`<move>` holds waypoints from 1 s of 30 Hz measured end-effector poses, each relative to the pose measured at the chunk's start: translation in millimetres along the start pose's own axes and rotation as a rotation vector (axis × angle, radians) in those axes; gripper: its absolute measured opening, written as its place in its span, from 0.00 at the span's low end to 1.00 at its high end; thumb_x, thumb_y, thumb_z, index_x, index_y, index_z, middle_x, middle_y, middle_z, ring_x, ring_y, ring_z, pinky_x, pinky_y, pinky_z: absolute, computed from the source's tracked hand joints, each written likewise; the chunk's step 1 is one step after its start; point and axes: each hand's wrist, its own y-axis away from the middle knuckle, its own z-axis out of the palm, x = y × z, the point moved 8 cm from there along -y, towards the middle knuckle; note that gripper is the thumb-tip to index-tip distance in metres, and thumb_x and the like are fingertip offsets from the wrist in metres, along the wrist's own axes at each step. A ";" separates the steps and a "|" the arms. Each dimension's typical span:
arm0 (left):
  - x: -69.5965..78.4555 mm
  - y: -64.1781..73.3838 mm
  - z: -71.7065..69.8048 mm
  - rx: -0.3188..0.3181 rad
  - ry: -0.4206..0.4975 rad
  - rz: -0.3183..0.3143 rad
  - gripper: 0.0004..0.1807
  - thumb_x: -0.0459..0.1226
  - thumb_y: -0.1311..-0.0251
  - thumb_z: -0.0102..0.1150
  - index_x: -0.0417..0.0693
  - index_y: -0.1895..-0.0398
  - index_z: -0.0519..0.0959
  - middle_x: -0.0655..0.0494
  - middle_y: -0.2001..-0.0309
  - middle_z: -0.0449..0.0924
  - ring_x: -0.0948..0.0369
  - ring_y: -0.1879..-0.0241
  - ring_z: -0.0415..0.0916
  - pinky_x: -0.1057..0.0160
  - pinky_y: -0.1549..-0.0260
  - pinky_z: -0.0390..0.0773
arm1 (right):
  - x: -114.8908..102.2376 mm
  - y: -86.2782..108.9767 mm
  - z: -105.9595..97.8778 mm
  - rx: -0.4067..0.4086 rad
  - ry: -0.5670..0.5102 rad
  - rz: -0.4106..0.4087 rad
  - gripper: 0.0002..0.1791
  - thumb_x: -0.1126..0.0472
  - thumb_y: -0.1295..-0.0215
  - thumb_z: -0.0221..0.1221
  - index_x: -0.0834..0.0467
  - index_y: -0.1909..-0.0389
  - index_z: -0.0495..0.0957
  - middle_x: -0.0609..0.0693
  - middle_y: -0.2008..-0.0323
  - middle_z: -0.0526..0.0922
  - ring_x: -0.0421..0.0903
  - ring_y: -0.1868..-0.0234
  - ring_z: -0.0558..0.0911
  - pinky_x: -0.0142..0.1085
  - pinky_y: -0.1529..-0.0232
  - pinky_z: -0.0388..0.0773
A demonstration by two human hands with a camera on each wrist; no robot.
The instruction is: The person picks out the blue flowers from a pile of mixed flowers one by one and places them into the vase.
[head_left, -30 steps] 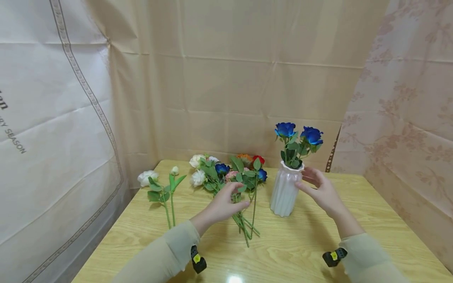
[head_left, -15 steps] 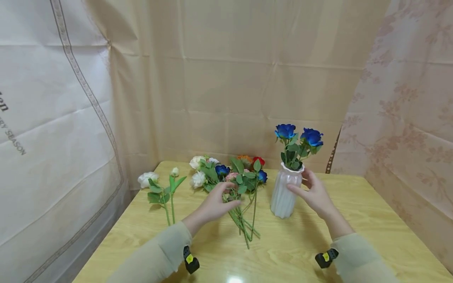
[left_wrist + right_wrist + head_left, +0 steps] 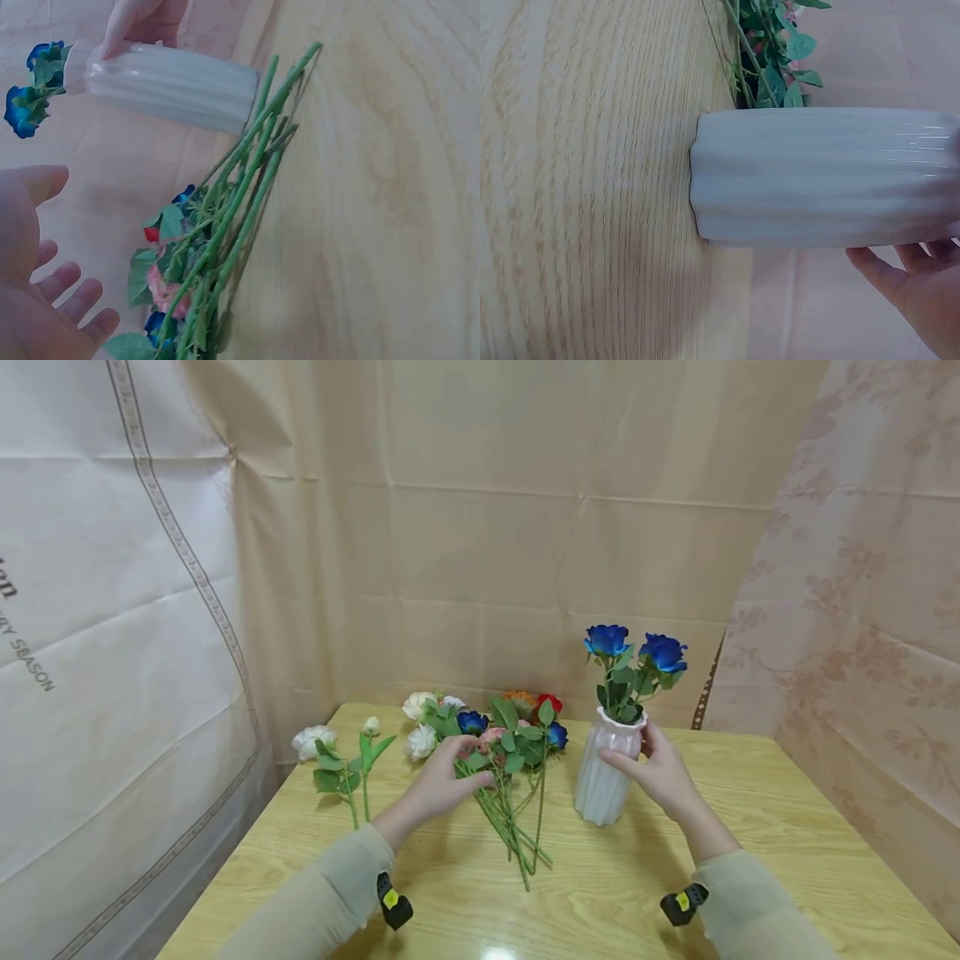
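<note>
A white ribbed vase [image 3: 606,777] stands upright on the wooden table, with two blue roses [image 3: 636,652] in it. My right hand [image 3: 663,777] holds it near the neck, thumb across the front and fingers reaching behind; in the right wrist view the fingers [image 3: 881,271] meet the vase's side. My left hand [image 3: 435,781] hovers over the left side of a loose bunch of flower stems [image 3: 513,831], fingers apart and holding nothing. The left wrist view shows its spread fingers [image 3: 64,281] beside the bunch, where pink flowers [image 3: 163,289] show among leaves.
White blooms [image 3: 420,741], a red rose [image 3: 550,702] and an orange flower [image 3: 521,700] lie at the back of the bunch. A white flower [image 3: 313,742] and a white bud [image 3: 371,725] on stems lie at the left. Beige cloth [image 3: 480,543] hangs behind the table.
My left hand has drawn back to the left, away from the stems. My right hand has moved slightly left, its thumb now further across the vase front. The vase stays in place.
</note>
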 end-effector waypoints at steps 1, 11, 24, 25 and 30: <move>0.5 -0.8 -2.4 0.008 -0.006 0.001 0.34 0.51 0.33 0.66 0.49 0.28 0.68 0.50 0.32 0.68 0.48 0.35 0.68 0.42 0.40 0.71 | 0.3 -0.2 -0.2 0.000 0.003 0.002 0.50 0.46 0.34 0.68 0.50 0.19 0.51 0.61 0.26 0.63 0.65 0.29 0.65 0.64 0.37 0.68; 7.0 -9.2 -20.9 0.067 0.052 -0.008 0.33 0.50 0.29 0.61 0.47 0.27 0.67 0.48 0.31 0.68 0.47 0.34 0.67 0.42 0.39 0.71 | 0.7 -1.2 -0.5 -0.001 0.012 -0.005 0.47 0.46 0.34 0.68 0.51 0.20 0.54 0.59 0.29 0.67 0.63 0.32 0.69 0.63 0.39 0.71; 5.7 -18.5 -12.2 0.028 0.272 -0.173 0.38 0.64 0.25 0.42 0.49 0.24 0.63 0.45 0.28 0.66 0.45 0.29 0.63 0.40 0.33 0.62 | 0.7 1.1 -0.2 -0.008 0.002 0.009 0.48 0.45 0.34 0.69 0.51 0.20 0.54 0.60 0.29 0.67 0.62 0.32 0.68 0.63 0.38 0.69; 5.6 -18.7 -10.9 0.026 0.280 -0.185 0.38 0.63 0.25 0.41 0.49 0.24 0.63 0.46 0.28 0.65 0.44 0.29 0.61 0.39 0.32 0.61 | 1.1 1.1 -0.2 -0.010 0.003 0.011 0.48 0.44 0.34 0.68 0.51 0.20 0.54 0.60 0.29 0.67 0.62 0.32 0.68 0.63 0.38 0.69; 3.8 -21.8 -4.4 0.028 0.329 -0.226 0.38 0.63 0.24 0.39 0.49 0.23 0.62 0.46 0.25 0.62 0.44 0.26 0.56 0.38 0.30 0.56 | 1.8 0.3 0.0 -0.004 0.009 0.014 0.48 0.44 0.34 0.68 0.52 0.21 0.55 0.59 0.29 0.67 0.61 0.32 0.68 0.64 0.37 0.68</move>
